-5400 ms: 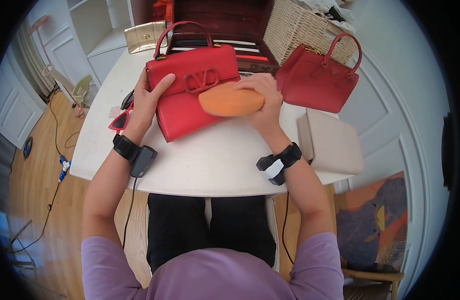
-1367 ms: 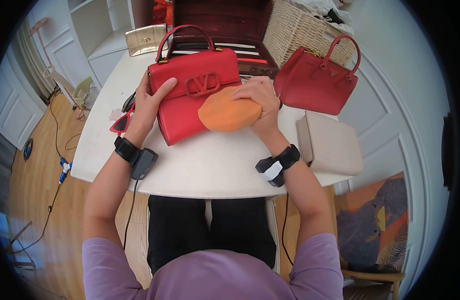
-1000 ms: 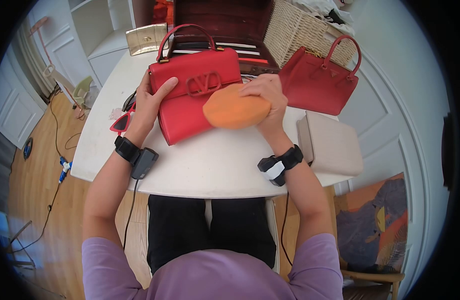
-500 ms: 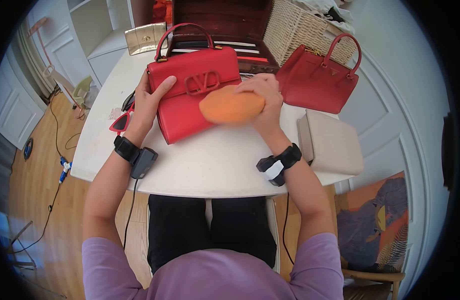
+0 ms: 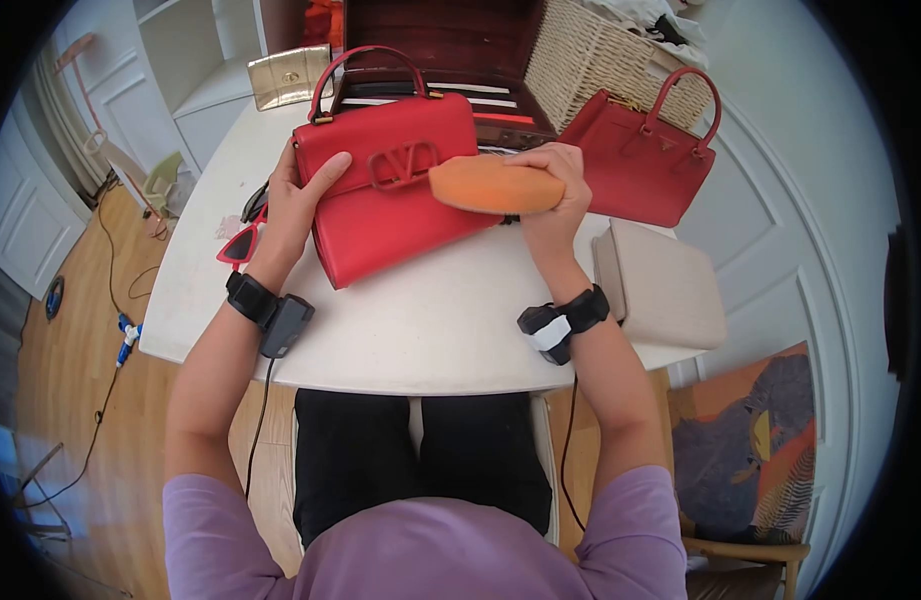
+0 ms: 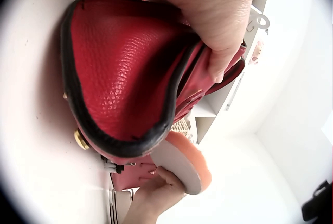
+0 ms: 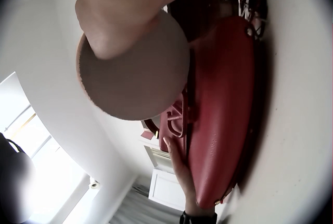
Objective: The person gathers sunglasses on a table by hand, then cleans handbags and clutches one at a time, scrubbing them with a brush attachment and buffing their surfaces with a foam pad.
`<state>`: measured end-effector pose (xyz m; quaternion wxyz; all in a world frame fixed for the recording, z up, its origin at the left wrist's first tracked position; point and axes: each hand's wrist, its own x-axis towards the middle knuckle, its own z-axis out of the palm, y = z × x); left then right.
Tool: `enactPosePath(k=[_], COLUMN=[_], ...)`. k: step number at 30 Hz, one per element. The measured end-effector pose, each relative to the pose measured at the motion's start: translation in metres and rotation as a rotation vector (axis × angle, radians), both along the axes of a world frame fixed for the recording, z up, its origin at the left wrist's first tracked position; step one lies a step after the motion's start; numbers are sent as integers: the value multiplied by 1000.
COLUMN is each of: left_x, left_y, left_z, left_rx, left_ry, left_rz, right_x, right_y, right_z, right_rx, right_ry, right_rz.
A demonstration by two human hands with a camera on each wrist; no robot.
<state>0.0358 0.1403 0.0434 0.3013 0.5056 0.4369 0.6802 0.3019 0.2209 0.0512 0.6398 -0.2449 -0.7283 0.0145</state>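
A red handbag (image 5: 380,235) with a top handle and a red V emblem lies tilted on the white table (image 5: 420,345). My left hand (image 5: 298,200) grips its left side, thumb over the front flap and the other fingers hidden behind. In the left wrist view the handbag's dark-edged side panel (image 6: 119,73) bulges toward the camera. My right hand (image 5: 560,185) pinches a round, flat orange pad (image 5: 485,185), held at the bag's right edge. The pad's smooth grey face (image 7: 140,73) shows in the right wrist view, turned toward the bag.
To the right stand a second red handbag (image 5: 640,160) and a beige bag (image 5: 670,285). Behind are an open dark red case (image 5: 440,40), a wicker basket (image 5: 590,60) and a gold wallet (image 5: 291,77). Red sunglasses (image 5: 240,245) lie left of my left hand.
My right hand has shifted right and a little up with the orange pad, moving it from over the lower front of the bag to its right edge. The pad now appears flatter; my left hand barely moves.
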Motion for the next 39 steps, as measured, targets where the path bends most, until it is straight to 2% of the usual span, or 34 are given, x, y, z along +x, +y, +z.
enactPosePath(k=[2,3,5,6,8,9,10,12,14,17,18,20,21,22,24,26,28,29,30,32,34,37,38,39], left_x=[-1,-2,-1,-2,-1,0,0,-1,-1,-1,0,0,1,2,2,3,2,2,1,2,4,1,1,1], left_y=[0,0,1,2,3,1,-1,0,1,0,-2,-3,-3,-4,-5,-5,-5,-5,-4,-5,-9,-6,-6,-6], left_z=[0,0,-1,-2,-1,0,2,1,-1,-1,1,0,1,2,2,3,0,-1,-2,0,4,-2,-2,-1], left_rx=[8,8,6,2,-3,-2,1,2,0,10,-1,-8,-6,-4,-7,-22,-1,-5,-8,-6,-37,-5,2,-7], left_ry=[8,-5,-18,-36,-48,-36,-23,-19,-10,-18,-11,4,23,35,55,80,76,83,73,61,102,104,102,99], left_rz=[9,6,0,-4,-13,-8,-1,-3,-8,-25,-29,-24,-14,-23,-39,-57,-46,-50,-43,-39,-61,-93,-99,-114], right_x=[-7,-6,1,3,6,6,2,-12,-12,-7,-5,-3,-6,-11,-22,-19,-9,-2,1,5,4,-2,-1,1], right_y=[-6,-5,0,1,2,4,2,-12,-10,2,3,1,1,-2,-9,-3,10,13,12,12,12,1,-4,-8], right_z=[3,2,0,0,1,1,0,3,-1,0,0,3,-1,-5,-12,-11,-9,-5,-4,1,-3,4,8,11], right_rx=[95,96,40,40,-327,-429,-423,-479,-454,-589,-586,-647,-682,-673,-541,-591,-632,-621,-621,-508,-510,-128,-121,4], right_ry=[-54,-53,-174,-174,112,161,166,267,196,250,276,469,441,463,88,112,414,475,481,645,620,230,227,101], right_rz=[203,205,-40,-43,158,327,328,634,585,315,319,455,551,554,485,455,460,375,372,211,235,82,76,26])
